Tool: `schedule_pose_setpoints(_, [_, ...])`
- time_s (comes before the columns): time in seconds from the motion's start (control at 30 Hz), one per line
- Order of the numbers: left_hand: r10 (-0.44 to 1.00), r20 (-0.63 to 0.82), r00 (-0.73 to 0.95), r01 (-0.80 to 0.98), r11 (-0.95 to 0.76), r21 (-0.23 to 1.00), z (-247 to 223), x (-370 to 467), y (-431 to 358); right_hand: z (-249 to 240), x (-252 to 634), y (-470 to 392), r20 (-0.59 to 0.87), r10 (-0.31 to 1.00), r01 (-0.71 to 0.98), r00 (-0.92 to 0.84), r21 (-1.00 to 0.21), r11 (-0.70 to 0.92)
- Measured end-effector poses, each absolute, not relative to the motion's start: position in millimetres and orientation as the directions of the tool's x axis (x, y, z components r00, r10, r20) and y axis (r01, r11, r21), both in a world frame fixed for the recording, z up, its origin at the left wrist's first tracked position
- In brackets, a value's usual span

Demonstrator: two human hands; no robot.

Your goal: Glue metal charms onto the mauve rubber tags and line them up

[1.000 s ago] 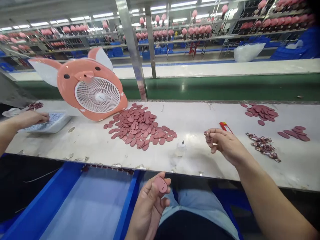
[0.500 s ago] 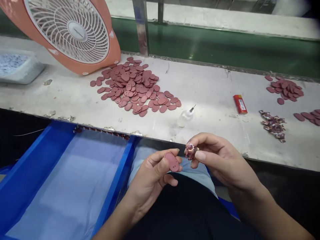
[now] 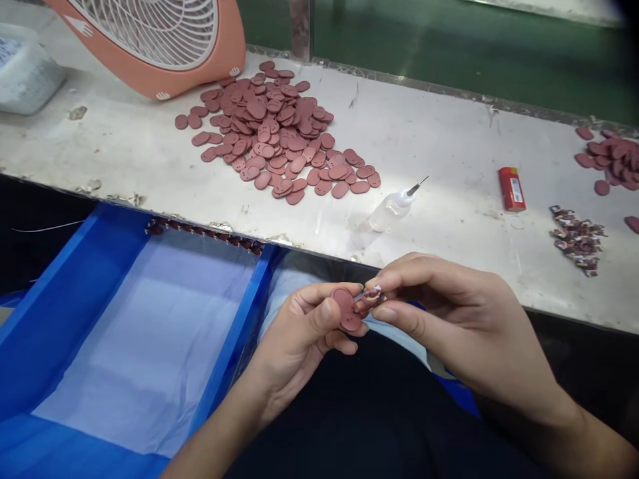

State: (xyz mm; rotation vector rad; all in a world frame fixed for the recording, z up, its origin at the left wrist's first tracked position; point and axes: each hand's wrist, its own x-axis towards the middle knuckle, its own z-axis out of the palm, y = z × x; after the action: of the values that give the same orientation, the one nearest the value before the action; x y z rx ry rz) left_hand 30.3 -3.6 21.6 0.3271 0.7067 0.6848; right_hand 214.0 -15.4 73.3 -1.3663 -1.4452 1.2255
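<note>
The right hand [image 3: 464, 326], fingertips pinching a small figurine [image 3: 368, 301], has brought it up to the oval disc [image 3: 343, 305] pinched in the left hand [image 3: 292, 342] — the two now meeting off the tabletop [image 3: 439, 153]'s near edge.

Left hand [image 3: 298, 336]: one disc [image 3: 343, 306]; right hand [image 3: 469, 329]: one little piece [image 3: 368, 301]. Past them: one bottle [image 3: 389, 212], one lighter [image 3: 511, 189], one fan [image 3: 229, 41], at least two disc piles [image 3: 279, 133].
</note>
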Motion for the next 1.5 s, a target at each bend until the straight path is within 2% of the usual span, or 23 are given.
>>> schedule_pose_setpoints(0.17, [0.676, -0.460, 0.576, -0.467, 0.734, 0.493, 21.0, 30.8, -2.2, 73.1, 209.7, -11.7, -0.069, 0.990, 0.276, -0.123, -0.961, -0.033])
schedule_pose_setpoints(0.53, [0.648, -0.498, 0.576, -0.448, 0.760, 0.471, 18.2, 32.8, 0.5, 73.4, 215.5, -9.9, 0.083, 0.968, 0.486, -0.236, -0.853, 0.191])
schedule_pose_setpoints(0.77, [0.639, -0.506, 0.580, -0.440, 0.768, 0.466, 18.0, 33.6, 1.6, 73.5, 215.5, -8.0, 0.041, 0.975, 0.472, -0.217, -0.870, 0.142])
schedule_pose_setpoints(1.07, [0.623, -0.541, 0.565, -0.443, 0.782, 0.438, 19.0, 32.6, 0.7, 78.6, 213.8, -3.5, 0.075, 0.966, 0.482, -0.248, -0.855, 0.190])
schedule_pose_setpoints(1.33, [0.620, -0.558, 0.552, -0.443, 0.785, 0.433, 21.0, 32.5, 0.3, 87.5, 212.3, -3.0, 0.161, 0.930, 0.594, -0.331, -0.730, 0.337])
schedule_pose_setpoints(1.5, [0.651, -0.531, 0.542, -0.474, 0.759, 0.447, 26.9, 30.8, -3.8, 94.2, 210.0, -4.5, 0.226, 0.894, 0.582, -0.387, -0.692, 0.427])
